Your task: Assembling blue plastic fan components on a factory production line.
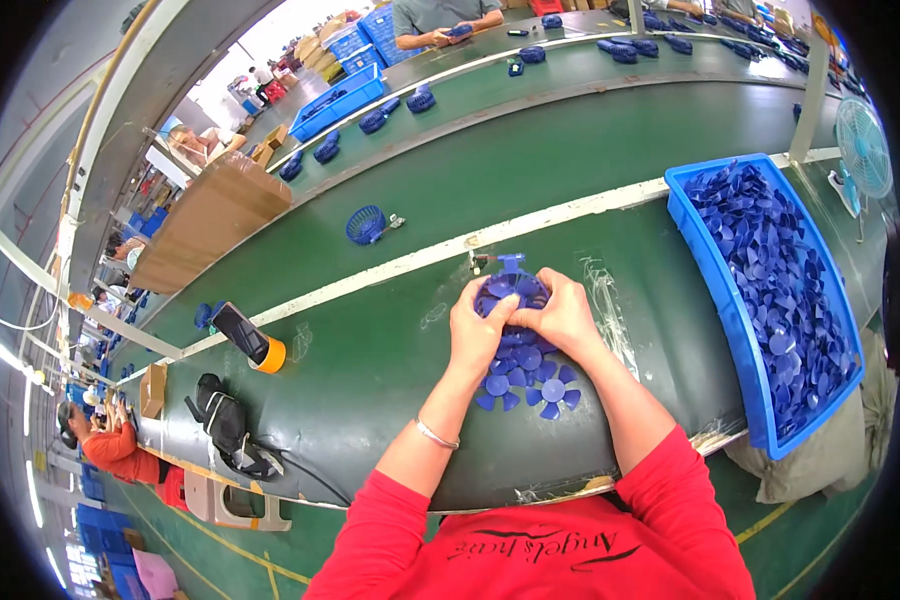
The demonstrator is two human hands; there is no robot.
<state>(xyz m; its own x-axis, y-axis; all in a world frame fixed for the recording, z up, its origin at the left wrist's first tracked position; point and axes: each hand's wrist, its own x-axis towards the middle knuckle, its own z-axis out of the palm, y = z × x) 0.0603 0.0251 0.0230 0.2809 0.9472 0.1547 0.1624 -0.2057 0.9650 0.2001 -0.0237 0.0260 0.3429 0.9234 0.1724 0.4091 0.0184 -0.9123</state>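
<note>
Both of my hands are closed around a round blue fan housing (511,284) above the green workbench (370,375). My left hand (473,328) grips its left side, and my right hand (566,316) its right side. The two thumbs meet over the middle and press inward, covering whatever lies beneath them. Just below the hands, several loose blue fan blades (551,390) lie in a cluster on the bench. A small part with wires (479,264) shows at the housing's far edge.
To the right stands a blue tray (720,315) heaped with fan blades (770,290). A phone (238,330) leans on an orange tape roll (271,354) at left, near a black bag (222,425). Beyond a white rail, another housing (366,225) sits on the green belt (530,150).
</note>
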